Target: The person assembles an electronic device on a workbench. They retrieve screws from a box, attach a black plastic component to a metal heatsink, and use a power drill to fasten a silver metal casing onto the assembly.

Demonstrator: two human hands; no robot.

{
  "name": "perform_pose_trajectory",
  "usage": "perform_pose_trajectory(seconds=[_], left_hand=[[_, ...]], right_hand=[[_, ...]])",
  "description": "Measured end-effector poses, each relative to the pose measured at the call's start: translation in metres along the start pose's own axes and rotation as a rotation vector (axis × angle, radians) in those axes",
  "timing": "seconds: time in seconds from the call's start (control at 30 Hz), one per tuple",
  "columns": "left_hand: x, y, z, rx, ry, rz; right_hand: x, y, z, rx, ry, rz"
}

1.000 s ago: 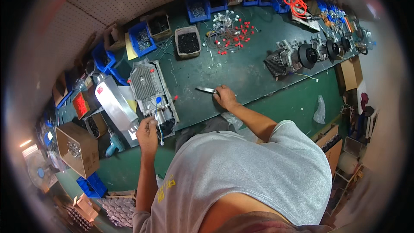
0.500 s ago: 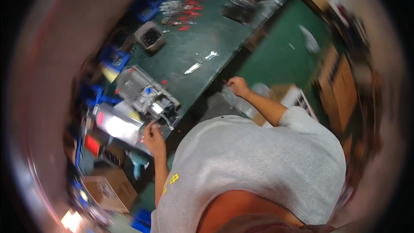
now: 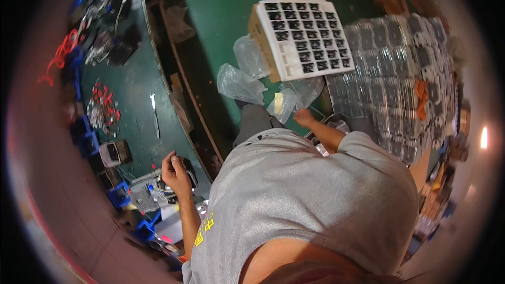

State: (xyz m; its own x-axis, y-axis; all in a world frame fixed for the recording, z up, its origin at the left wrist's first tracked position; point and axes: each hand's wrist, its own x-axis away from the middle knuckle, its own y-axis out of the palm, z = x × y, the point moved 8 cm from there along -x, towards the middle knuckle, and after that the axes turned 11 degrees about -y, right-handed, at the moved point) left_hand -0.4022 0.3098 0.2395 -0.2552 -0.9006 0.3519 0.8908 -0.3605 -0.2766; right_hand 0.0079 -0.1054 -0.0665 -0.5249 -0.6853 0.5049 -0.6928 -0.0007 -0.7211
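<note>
My left hand (image 3: 177, 174) hovers over the near edge of the green workbench (image 3: 142, 110), its fingers loosely bent and apart with nothing visible between them. Partly behind it on the bench lies a grey metal housing assembly (image 3: 144, 195). My right hand (image 3: 303, 118) is low in front of my body, fingers drawn together; whether they hold anything cannot be made out. Near that hand lie clear plastic bags (image 3: 286, 106) and a yellow slip (image 3: 278, 103). Beyond them a white foam tray (image 3: 286, 66) with rows of black parts rests on a cardboard box (image 3: 261, 37).
On the bench are a wrench (image 3: 154, 115), a pile of red and white connectors (image 3: 102, 108), a tub (image 3: 114, 153) and blue bins (image 3: 89, 137). To the right, stacked grey housings (image 3: 379, 89) form a wall, with an orange cloth (image 3: 421, 99) on them. More plastic bags (image 3: 239, 84) lie on the green floor.
My view and body have turned right, away from the bench, bringing the foam tray and stacked housings into sight. My left hand has moved from beside the housing assembly; my right arm stays bent.
</note>
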Motion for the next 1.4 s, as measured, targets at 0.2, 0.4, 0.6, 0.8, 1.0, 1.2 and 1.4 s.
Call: perform_pose_trajectory(seconds=[0.2,0.4,0.6,0.8,1.0,1.2,1.4], left_hand=[[-0.040,0.074,0.018,-0.116,-0.014,-0.201],[-0.038,0.118,-0.035,-0.211,-0.056,-0.236],[0.044,0.092,-0.117,-0.416,-0.333,-0.123],[0.141,0.025,-0.230,-0.405,-0.618,-0.009],[0.107,0.118,-0.152,-0.406,-0.550,-0.065],[0.088,0.173,-0.109,-0.224,-0.627,-0.091],[0.088,0.173,-0.112,-0.164,-0.603,-0.098]], right_hand=[[0.026,-0.019,0.003,-0.108,0.018,0.264],[-0.090,-0.095,0.011,-0.197,-0.018,0.543],[-0.253,-0.179,-0.007,-0.064,-0.093,0.501],[-0.328,-0.207,-0.016,0.053,-0.006,0.070],[-0.344,-0.225,0.004,0.010,-0.046,0.189],[-0.355,-0.224,0.001,0.016,-0.128,0.281],[-0.354,-0.222,0.001,-0.005,-0.177,0.251]])
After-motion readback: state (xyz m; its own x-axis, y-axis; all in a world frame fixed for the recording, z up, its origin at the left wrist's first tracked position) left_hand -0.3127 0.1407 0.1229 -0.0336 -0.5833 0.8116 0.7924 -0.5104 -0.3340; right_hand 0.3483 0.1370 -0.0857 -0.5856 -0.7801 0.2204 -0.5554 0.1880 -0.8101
